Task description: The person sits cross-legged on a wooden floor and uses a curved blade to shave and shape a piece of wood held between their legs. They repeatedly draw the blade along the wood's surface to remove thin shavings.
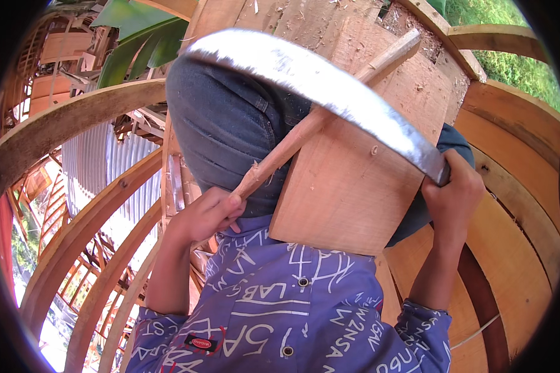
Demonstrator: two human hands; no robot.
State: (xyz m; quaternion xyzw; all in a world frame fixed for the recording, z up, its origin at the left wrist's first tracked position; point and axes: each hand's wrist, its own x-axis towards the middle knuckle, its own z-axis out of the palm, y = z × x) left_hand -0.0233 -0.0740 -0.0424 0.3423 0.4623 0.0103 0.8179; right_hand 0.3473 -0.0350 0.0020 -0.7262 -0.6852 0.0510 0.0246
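Observation:
My right hand point(454, 193) is closed around the near end of a machete point(305, 74), whose handle is mostly hidden in the fist. The long bright blade reaches up and left across my lap, crossing over a wooden stick point(286, 146). My left hand point(213, 214) grips the stick's near, knobby end. From there the stick slants up to the right, and its far end shows a pale, cut surface. Beneath both lies a wide wooden board point(348, 193), sloping from my belly toward the planks ahead. Whether the blade touches the stick cannot be made out.
Wood shavings dot the planks point(280, 15) ahead. Curved wooden ribs point(81, 118) rise on the left, with corrugated metal sheets point(90, 165) beyond. Curved plank walls point(510, 140) close in on the right. My bent knee point(218, 118) in dark jeans lies left of the board.

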